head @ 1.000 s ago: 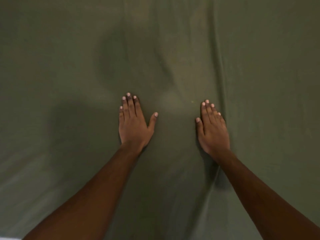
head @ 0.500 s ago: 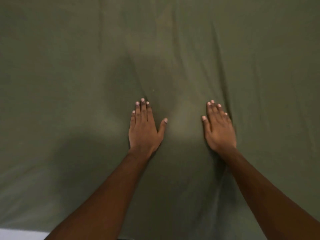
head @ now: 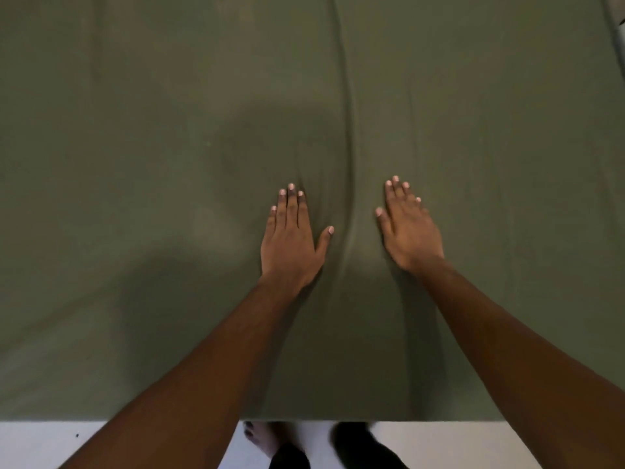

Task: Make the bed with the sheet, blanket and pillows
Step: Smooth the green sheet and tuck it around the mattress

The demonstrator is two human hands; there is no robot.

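Note:
An olive-green sheet (head: 142,184) covers the bed and fills most of the head view. My left hand (head: 291,240) lies flat on it, palm down, fingers together and thumb out. My right hand (head: 407,228) lies flat beside it, about a hand's width to the right. A long crease (head: 346,106) runs from the far edge down between my two hands. Neither hand holds any cloth. No blanket or pillow is in view.
The sheet's near edge (head: 473,419) runs straight across the bottom, with pale floor (head: 50,445) below it. My bare foot (head: 267,441) and dark trouser legs show at the bed's edge. The bed's far right corner (head: 617,35) is at the top right.
Both hands have slid back toward me across the sheet, staying flat. The view has pulled back, so the sheet's near edge, the floor and my foot now show.

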